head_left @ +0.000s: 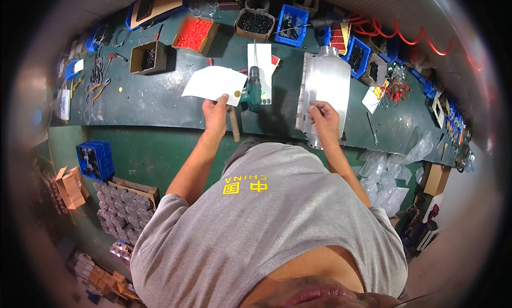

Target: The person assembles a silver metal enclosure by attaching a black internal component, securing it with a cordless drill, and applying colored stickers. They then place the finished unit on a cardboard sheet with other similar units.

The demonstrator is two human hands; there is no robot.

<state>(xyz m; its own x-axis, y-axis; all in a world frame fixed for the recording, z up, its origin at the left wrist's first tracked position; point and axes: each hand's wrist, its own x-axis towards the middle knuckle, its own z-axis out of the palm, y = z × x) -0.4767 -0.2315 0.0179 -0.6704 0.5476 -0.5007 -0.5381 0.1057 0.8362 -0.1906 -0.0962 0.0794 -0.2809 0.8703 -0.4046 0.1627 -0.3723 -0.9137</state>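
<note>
My left hand (216,116) pinches the lower edge of a white sheet (213,85), thumb on top. A small round gold sticker (237,94) shows at the sheet's right corner. On the right, my right hand (324,118) rests over the near part of a shiny silver metal casing (328,81), its fingers curled together. Whatever those fingers hold, if anything, is too small to make out. Between my hands a green power drill (253,89) lies partly over a white card (260,54). A wooden handle (234,125) sticks out past the bench edge beside my left hand.
Along the back of the green bench (154,102) stand a box of red parts (194,34), a box of black parts (256,23) and blue bins (292,25). Pliers (100,89) lie at left. A red coiled hose (408,38) hangs at right; plastic bags (384,180) sit below the bench.
</note>
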